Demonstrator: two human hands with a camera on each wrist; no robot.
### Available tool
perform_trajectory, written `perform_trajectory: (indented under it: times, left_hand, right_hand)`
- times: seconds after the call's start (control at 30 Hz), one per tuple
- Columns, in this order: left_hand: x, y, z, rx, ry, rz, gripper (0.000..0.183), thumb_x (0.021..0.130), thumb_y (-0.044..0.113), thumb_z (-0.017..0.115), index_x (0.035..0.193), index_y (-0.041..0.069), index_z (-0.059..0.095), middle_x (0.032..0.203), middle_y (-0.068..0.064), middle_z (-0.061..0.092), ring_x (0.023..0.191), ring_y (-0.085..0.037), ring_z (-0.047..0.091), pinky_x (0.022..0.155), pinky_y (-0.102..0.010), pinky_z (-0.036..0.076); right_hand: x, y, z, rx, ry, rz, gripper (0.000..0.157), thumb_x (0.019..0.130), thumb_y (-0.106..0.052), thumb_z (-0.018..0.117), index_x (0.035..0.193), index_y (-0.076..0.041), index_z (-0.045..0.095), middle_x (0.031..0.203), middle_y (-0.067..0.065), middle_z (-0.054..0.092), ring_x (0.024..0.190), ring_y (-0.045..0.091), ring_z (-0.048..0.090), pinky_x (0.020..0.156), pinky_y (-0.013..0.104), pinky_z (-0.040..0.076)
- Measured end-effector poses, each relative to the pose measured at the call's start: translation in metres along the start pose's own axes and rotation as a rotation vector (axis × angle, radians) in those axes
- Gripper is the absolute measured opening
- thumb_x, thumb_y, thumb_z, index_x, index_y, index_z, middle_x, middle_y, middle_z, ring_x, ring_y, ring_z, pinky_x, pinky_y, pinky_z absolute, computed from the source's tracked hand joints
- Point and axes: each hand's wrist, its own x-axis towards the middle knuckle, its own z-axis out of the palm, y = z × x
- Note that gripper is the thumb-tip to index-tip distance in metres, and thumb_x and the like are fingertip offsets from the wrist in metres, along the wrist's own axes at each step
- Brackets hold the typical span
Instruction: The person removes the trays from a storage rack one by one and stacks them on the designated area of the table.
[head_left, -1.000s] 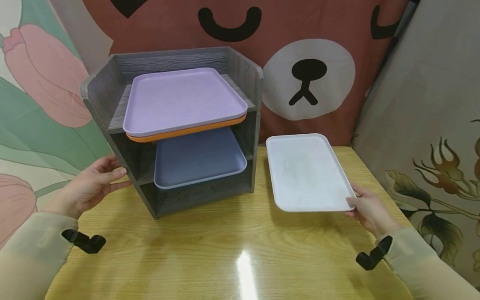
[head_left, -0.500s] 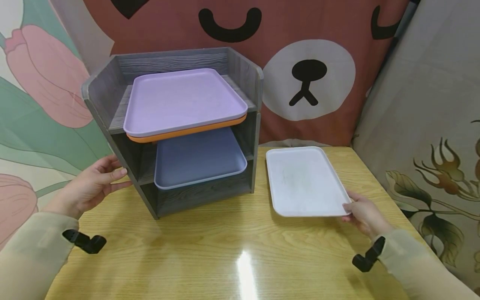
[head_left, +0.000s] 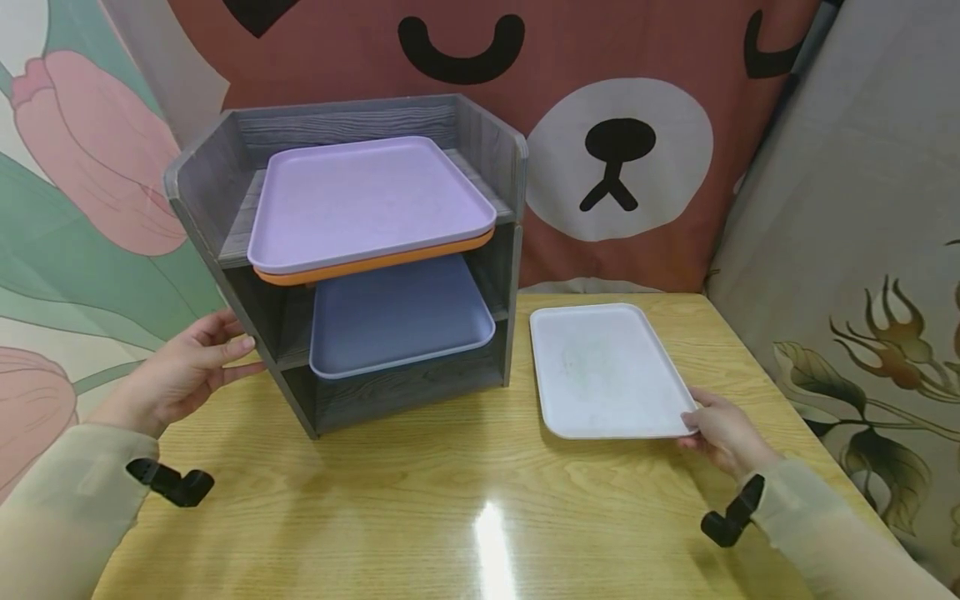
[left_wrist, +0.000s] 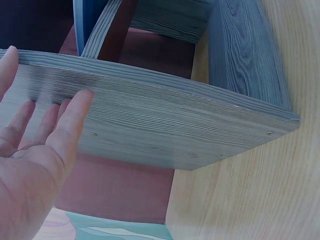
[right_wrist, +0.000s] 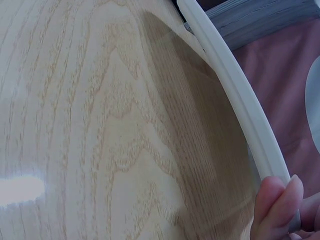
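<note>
My right hand pinches a white rectangular tray by its near right corner. In the right wrist view the finger and thumb tips meet at the tray's pale rim, and a dark shadow lies beneath it on the wood. At the left, my left hand touches the outer side panel of a grey wood-grain shelf, fingers fairly straight along the board. A lilac tray lies over an orange tray on the upper level. Below them a blue-grey tray rests on the middle level.
Everything stands on a light wooden table with a bright glare streak near the front. Behind hangs a red cloth with a bear face. Patterned fabrics hang at the left and right sides.
The white tray has come down toward the table and slightly nearer, with my right hand moving down and a little left. My left hand, the shelf and its trays stay put.
</note>
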Motion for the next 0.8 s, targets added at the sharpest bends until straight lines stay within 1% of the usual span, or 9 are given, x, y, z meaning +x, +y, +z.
perform_trajectory:
  times: [0.1,0.2,0.23,0.27,0.4,0.47,0.67,0.8]
  left_hand:
    - [-0.0002,0.0006,-0.0002,0.0,0.0,0.001,0.048,0.1,-0.003,0.045,0.143,0.014,0.031,0.134,-0.003,0.042,0.111,-0.013,0.059,0.087,-0.035,0.055]
    - [-0.0007,0.0008,0.0001,-0.006,-0.004,0.004,0.049,0.1,-0.004,0.045,0.143,0.014,0.031,0.134,-0.003,0.042,0.111,-0.013,0.059,0.088,-0.035,0.054]
    - [-0.0009,0.0007,0.0004,-0.008,-0.004,0.004,0.049,0.1,-0.004,0.045,0.143,0.014,0.031,0.134,-0.003,0.042,0.111,-0.013,0.059,0.088,-0.035,0.054]
    - [-0.0012,0.0007,0.0004,-0.009,-0.005,0.005,0.049,0.1,-0.004,0.045,0.143,0.014,0.031,0.134,-0.003,0.042,0.111,-0.013,0.059,0.088,-0.035,0.054]
    - [-0.0017,0.0003,0.0008,-0.006,-0.008,0.008,0.049,0.1,-0.003,0.045,0.143,0.014,0.031,0.135,-0.003,0.041,0.111,-0.013,0.058,0.088,-0.034,0.054]
    - [-0.0018,0.0003,0.0006,-0.006,-0.008,0.009,0.049,0.1,-0.003,0.044,0.143,0.014,0.031,0.135,-0.003,0.041,0.112,-0.012,0.058,0.088,-0.034,0.054]
    - [-0.0016,0.0008,0.0008,0.001,-0.003,0.003,0.049,0.1,-0.003,0.045,0.143,0.014,0.03,0.135,-0.004,0.04,0.112,-0.012,0.058,0.088,-0.034,0.054]
    - [-0.0016,0.0008,0.001,0.004,-0.007,0.004,0.049,0.1,-0.003,0.045,0.144,0.014,0.029,0.135,-0.004,0.04,0.112,-0.012,0.058,0.088,-0.033,0.054]
  right_hand:
    - [0.0009,0.001,0.0018,-0.01,-0.005,0.008,0.067,0.096,0.009,0.034,0.152,-0.002,-0.002,0.117,0.025,0.046,0.069,0.016,0.061,0.057,0.025,0.056]
    - [0.0009,0.0022,0.0035,-0.023,-0.002,0.021,0.067,0.097,0.009,0.033,0.152,-0.002,-0.003,0.129,0.032,0.035,0.068,0.016,0.06,0.058,0.025,0.056]
    - [0.0007,0.0027,0.0039,-0.032,-0.003,0.024,0.067,0.097,0.009,0.033,0.152,-0.002,-0.004,0.132,0.034,0.031,0.068,0.016,0.06,0.058,0.025,0.056]
    - [0.0008,0.0031,0.0042,-0.037,0.0,0.03,0.067,0.097,0.009,0.033,0.152,-0.002,-0.004,0.133,0.034,0.031,0.068,0.017,0.06,0.059,0.026,0.056]
    - [-0.0004,0.0021,0.0045,-0.073,0.016,0.047,0.067,0.097,0.007,0.036,0.152,-0.002,-0.002,0.124,0.031,0.041,0.067,0.017,0.061,0.06,0.028,0.057]
    - [0.0001,0.0013,0.0042,-0.09,0.017,0.052,0.066,0.097,0.007,0.037,0.151,0.001,-0.001,0.116,0.027,0.047,0.067,0.018,0.061,0.062,0.028,0.058]
    - [0.0024,0.0014,0.0023,-0.158,0.017,0.051,0.06,0.098,0.005,0.037,0.147,0.012,0.004,0.112,0.025,0.051,0.07,0.018,0.061,0.066,0.03,0.058]
    - [0.0032,0.0039,0.0027,-0.196,0.022,0.037,0.06,0.096,0.007,0.037,0.145,0.016,0.005,0.11,0.026,0.052,0.068,0.017,0.062,0.065,0.029,0.058]
